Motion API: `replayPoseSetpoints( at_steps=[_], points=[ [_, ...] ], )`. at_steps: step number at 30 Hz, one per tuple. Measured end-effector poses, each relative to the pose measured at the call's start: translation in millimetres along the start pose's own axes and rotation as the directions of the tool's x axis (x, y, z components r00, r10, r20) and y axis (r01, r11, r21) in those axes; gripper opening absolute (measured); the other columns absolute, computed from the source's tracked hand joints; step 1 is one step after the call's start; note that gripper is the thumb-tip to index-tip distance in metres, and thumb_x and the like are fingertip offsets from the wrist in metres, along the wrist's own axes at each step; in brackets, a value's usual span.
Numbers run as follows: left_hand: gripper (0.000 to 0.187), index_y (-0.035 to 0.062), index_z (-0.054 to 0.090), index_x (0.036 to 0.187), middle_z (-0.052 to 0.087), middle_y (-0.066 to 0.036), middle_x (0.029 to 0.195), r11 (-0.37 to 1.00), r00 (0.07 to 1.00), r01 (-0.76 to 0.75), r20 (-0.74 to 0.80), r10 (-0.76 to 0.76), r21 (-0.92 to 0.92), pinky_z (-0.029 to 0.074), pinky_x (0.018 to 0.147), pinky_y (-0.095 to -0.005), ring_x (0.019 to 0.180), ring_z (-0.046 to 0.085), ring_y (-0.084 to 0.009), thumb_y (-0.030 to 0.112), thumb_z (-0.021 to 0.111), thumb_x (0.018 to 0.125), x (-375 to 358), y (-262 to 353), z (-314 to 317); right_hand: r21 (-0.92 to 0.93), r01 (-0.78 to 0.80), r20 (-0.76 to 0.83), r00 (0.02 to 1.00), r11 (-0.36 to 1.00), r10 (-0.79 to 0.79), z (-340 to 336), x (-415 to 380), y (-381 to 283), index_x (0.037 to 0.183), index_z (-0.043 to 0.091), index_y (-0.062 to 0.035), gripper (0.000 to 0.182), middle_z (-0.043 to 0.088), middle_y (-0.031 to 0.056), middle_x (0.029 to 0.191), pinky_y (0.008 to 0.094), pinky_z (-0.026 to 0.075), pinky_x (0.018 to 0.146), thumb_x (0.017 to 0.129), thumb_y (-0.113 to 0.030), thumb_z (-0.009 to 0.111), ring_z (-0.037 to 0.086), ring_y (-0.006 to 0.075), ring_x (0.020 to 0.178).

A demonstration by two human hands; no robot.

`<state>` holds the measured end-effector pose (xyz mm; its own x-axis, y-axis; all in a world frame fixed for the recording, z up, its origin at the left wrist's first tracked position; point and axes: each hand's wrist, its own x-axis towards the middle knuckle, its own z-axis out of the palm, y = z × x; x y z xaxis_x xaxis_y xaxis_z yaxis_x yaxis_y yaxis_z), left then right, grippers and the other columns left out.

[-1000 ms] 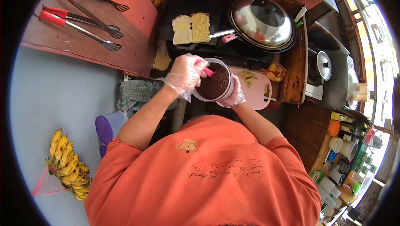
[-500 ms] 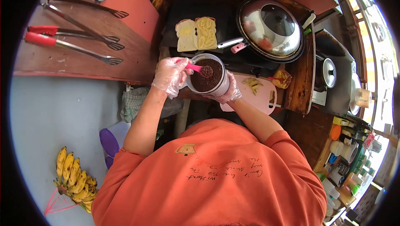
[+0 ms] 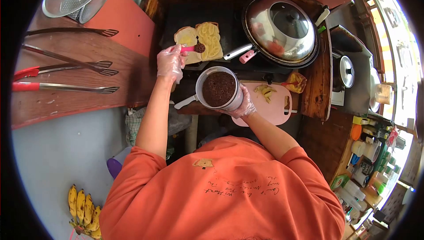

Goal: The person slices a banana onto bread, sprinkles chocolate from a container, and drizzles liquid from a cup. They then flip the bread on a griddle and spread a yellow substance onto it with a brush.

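My left hand [image 3: 169,64], in a clear plastic glove, is closed around a pink spoon [image 3: 187,49]. Dark chocolate sprinkles [image 3: 200,47] fill the spoon's bowl, which hovers over two bread slices [image 3: 187,36] lying side by side on a dark surface. The right slice bears flattened banana slices [image 3: 209,36]; a yellowish spread shows on the left one, partly hidden by my hand and the spoon. My right hand [image 3: 244,106], gloved too, grips the side of a clear plastic tub [image 3: 235,90] of chocolate sprinkles. The tub's handle points left.
A lidded pan [image 3: 282,30] stands right of the bread, its handles reaching toward it. Banana peel [image 3: 264,90] lies on a pink cutting board [image 3: 260,109]. Several tongs [image 3: 84,66] rest on the wooden counter at left. Bananas [image 3: 85,209] hang at lower left.
My left hand has lifted the spoon with sprinkles out of the tub and carried it up over the bread. The tub stays in my right hand. The view has shifted slightly.
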<state>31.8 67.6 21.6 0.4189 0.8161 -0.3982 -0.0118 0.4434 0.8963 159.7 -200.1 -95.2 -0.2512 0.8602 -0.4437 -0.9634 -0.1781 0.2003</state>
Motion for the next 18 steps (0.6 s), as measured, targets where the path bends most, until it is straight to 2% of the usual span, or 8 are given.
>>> replayPoseSetpoints(
  at_steps=[3, 4, 7, 13, 15, 16, 17, 18],
  points=[
    [0.02, -0.0048, 0.064, 0.105, 0.066, -0.009, 0.074, 0.998, 0.998, -0.049, -0.043, 0.05, 0.04, 0.042, 0.04, -0.0258, 0.045, 0.052, -0.0105, 0.014, 0.063, 0.099, 24, -27, 1, 0.035, 0.014, 0.02, 1.0, 0.999, -0.015, -5, -12, 4, 0.142, 0.053, -0.0273, 0.069, 0.05, 0.009, 0.15, 0.0709, 0.042, 0.099, 0.082, -0.06, 0.05, 0.048, 0.0403, 0.134],
    [0.018, -0.0038, 0.066, 0.103, 0.066, -0.008, 0.072, 0.988, 0.993, -0.083, -0.067, 0.092, 0.128, 0.042, 0.04, -0.026, 0.044, 0.052, -0.0103, 0.014, 0.063, 0.099, 29, -34, 2, 0.03, 0.059, 0.026, 0.998, 0.998, -0.06, -8, -13, 7, 0.14, 0.056, -0.0248, 0.066, 0.054, 0.0097, 0.146, 0.069, 0.044, 0.099, 0.084, -0.059, 0.05, 0.052, 0.0389, 0.131],
    [0.017, -0.0035, 0.067, 0.101, 0.067, -0.007, 0.072, 0.984, 0.987, -0.13, -0.079, 0.141, 0.124, 0.042, 0.04, -0.0261, 0.045, 0.053, -0.0099, 0.013, 0.063, 0.099, 34, -47, 4, 0.028, 0.108, -0.039, 0.993, 0.994, -0.107, -16, -20, 11, 0.138, 0.058, -0.0219, 0.07, 0.055, 0.012, 0.144, 0.0674, 0.039, 0.106, 0.081, -0.062, 0.052, 0.052, 0.0402, 0.13],
    [0.019, -0.0023, 0.068, 0.107, 0.068, -0.007, 0.077, 0.965, 0.971, -0.218, -0.068, 0.229, 0.145, 0.04, 0.043, -0.0254, 0.048, 0.052, -0.0092, 0.015, 0.063, 0.099, 43, -47, 5, 0.022, 0.176, 0.015, 0.984, 0.984, -0.177, -10, -49, 17, 0.138, 0.059, -0.0189, 0.068, 0.055, 0.0124, 0.145, 0.0625, 0.041, 0.107, 0.084, -0.059, 0.052, 0.053, 0.0384, 0.131],
    [0.019, -0.0024, 0.068, 0.106, 0.068, -0.007, 0.077, 0.959, 0.965, -0.238, -0.074, 0.251, 0.154, 0.041, 0.043, -0.0257, 0.048, 0.053, -0.0093, 0.015, 0.063, 0.099, 47, -43, 6, 0.008, 0.257, 0.341, 0.908, 0.966, -0.244, -3, -58, 19, 0.145, 0.049, -0.012, 0.054, 0.054, 0.0119, 0.145, 0.0509, 0.045, 0.11, 0.102, -0.043, 0.036, 0.053, 0.0311, 0.132],
    [0.019, -0.0025, 0.068, 0.105, 0.068, -0.007, 0.077, 0.953, 0.959, -0.256, -0.08, 0.271, 0.162, 0.041, 0.044, -0.0259, 0.049, 0.053, -0.0094, 0.014, 0.063, 0.099, 49, -41, 7, -0.125, 0.362, 0.437, 0.856, 0.924, -0.277, -4, -62, 20, 0.148, 0.044, -0.0127, 0.051, 0.052, 0.0115, 0.147, 0.0469, 0.046, 0.111, 0.104, -0.036, 0.034, 0.051, 0.0287, 0.134],
    [0.019, -0.0025, 0.068, 0.105, 0.068, -0.007, 0.077, 0.953, 0.96, -0.254, -0.079, 0.27, 0.164, 0.041, 0.044, -0.0259, 0.049, 0.053, -0.0094, 0.014, 0.063, 0.099, 51, -39, 8, -0.122, 0.362, 0.436, 0.856, 0.924, -0.278, -5, -64, 20, 0.148, 0.044, -0.0127, 0.051, 0.052, 0.0115, 0.147, 0.0469, 0.046, 0.111, 0.104, -0.036, 0.034, 0.051, 0.0287, 0.134],
    [0.018, -0.0027, 0.069, 0.104, 0.069, -0.007, 0.077, 0.943, 0.952, -0.275, -0.084, 0.294, 0.188, 0.042, 0.044, -0.0259, 0.049, 0.053, -0.0093, 0.014, 0.063, 0.099, 55, -37, 9, -0.055, 0.337, 0.217, 0.923, 0.94, -0.318, -7, -66, 20, 0.142, 0.052, -0.0132, 0.054, 0.056, 0.0125, 0.143, 0.0526, 0.044, 0.11, 0.098, -0.042, 0.039, 0.053, 0.0328, 0.132]
  ],
)
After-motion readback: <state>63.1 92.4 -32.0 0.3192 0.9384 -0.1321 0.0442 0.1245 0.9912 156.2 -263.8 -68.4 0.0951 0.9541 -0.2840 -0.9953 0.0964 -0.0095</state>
